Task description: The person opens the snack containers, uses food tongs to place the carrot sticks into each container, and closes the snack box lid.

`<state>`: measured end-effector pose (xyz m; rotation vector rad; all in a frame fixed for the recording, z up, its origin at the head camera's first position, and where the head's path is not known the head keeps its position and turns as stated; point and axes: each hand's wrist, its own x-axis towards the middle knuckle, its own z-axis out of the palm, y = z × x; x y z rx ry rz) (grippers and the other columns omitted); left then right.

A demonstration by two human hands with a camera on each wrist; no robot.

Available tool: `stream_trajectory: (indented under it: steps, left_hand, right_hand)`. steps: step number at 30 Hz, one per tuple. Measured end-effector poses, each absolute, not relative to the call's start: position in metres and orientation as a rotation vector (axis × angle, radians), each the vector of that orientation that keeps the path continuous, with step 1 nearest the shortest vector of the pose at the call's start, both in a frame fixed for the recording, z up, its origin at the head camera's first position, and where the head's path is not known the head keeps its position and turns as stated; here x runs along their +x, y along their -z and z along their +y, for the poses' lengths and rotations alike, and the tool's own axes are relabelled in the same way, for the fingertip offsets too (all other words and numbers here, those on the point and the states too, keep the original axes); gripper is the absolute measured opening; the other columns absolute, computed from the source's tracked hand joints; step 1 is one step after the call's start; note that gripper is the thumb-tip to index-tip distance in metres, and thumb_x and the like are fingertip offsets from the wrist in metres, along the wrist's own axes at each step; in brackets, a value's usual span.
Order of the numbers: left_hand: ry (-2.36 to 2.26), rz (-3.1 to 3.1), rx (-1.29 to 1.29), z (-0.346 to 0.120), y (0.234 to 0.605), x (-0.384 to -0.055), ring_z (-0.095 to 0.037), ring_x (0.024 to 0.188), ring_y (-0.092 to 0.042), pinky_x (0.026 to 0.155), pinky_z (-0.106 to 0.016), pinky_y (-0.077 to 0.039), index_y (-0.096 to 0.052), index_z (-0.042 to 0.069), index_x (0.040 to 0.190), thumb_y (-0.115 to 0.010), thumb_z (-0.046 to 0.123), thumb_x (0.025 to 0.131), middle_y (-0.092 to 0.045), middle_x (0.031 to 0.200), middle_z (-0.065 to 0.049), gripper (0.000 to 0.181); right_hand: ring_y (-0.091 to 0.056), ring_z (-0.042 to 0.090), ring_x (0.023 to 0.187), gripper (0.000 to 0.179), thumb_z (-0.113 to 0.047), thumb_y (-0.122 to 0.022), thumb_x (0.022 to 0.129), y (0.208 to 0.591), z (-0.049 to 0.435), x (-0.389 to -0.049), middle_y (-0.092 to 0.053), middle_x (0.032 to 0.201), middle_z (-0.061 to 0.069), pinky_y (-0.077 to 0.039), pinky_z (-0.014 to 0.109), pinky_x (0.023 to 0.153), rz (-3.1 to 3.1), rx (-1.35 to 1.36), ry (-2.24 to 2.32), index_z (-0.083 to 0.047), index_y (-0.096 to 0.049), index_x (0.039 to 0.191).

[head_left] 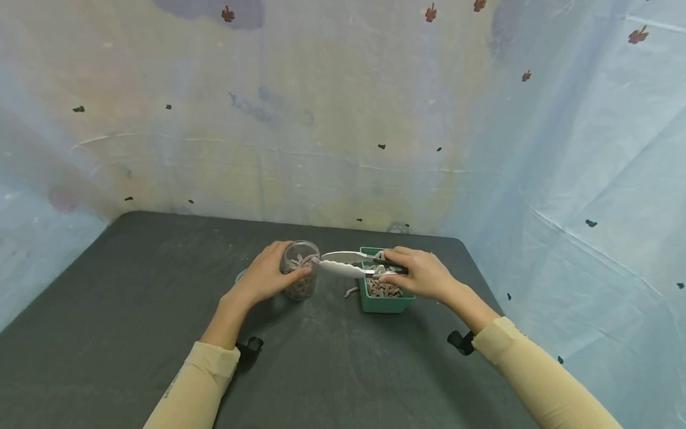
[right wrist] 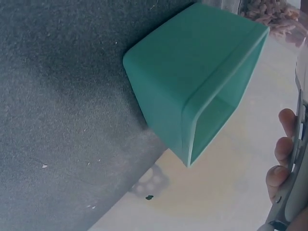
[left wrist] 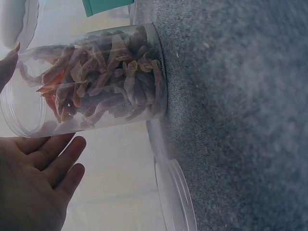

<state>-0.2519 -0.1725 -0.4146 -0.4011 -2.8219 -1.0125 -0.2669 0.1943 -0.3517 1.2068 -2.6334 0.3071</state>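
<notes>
My left hand holds a clear plastic jar upright on the dark table, thumb on the near side and fingers behind it. Brownish, shrivelled strips fill much of the jar, as the left wrist view shows. In my right hand is a pair of tongs with white tips and a dark handle. Their tips reach left to the jar's rim, where a strip seems to lie at the end; whether they pinch it is unclear. Beneath the tongs and right hand stands a green tub with more strips inside.
One loose strip lies on the table between jar and tub. A clear round lid rests beside the jar, mostly hidden by the left hand in the head view. Plastic sheeting hangs behind the table and along its sides.
</notes>
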Motion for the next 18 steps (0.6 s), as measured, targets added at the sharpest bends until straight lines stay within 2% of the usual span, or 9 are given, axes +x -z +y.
stream_trajectory:
  steps: [6, 12, 18]
  left_hand:
    - [1.014, -2.819, -0.406, -0.1727, 0.4145, -0.2521, -0.046, 0.146, -0.038, 0.113, -0.068, -0.036, -0.037, 0.005, 0.159, -0.065, 0.066, 0.095, -0.038, 0.159, -0.023, 0.093]
    - [1.010, -2.824, -0.413, -0.1735, 0.4137, -0.2543, -0.045, 0.147, -0.037, 0.113, -0.067, -0.036, -0.037, 0.006, 0.159, -0.065, 0.067, 0.095, -0.039, 0.160, -0.022, 0.093]
    - [0.987, -2.831, -0.395, -0.1738, 0.4154, -0.2535, -0.047, 0.147, -0.036, 0.114, -0.068, -0.035, -0.037, 0.004, 0.159, -0.066, 0.064, 0.095, -0.038, 0.160, -0.024, 0.092]
  right_hand:
    - [-0.061, 0.011, 0.072, 0.054, -0.035, -0.079, 0.093, 0.3539, 0.1918, -0.2672, -0.071, 0.119, 0.010, -0.048, 0.027, 0.058, -2.587, 1.216, -0.286, -0.006, -0.068, 0.138]
    - [-0.054, 0.007, 0.066, 0.052, -0.032, -0.080, 0.092, 0.3533, 0.1913, -0.2684, -0.072, 0.114, 0.007, -0.044, 0.026, 0.056, -2.540, 1.228, -0.326, -0.006, -0.069, 0.135]
    - [-0.060, 0.012, 0.070, 0.054, -0.036, -0.079, 0.092, 0.3505, 0.1840, -0.2705, -0.072, 0.114, 0.007, -0.046, 0.028, 0.058, -2.495, 1.230, -0.339, -0.005, -0.069, 0.136]
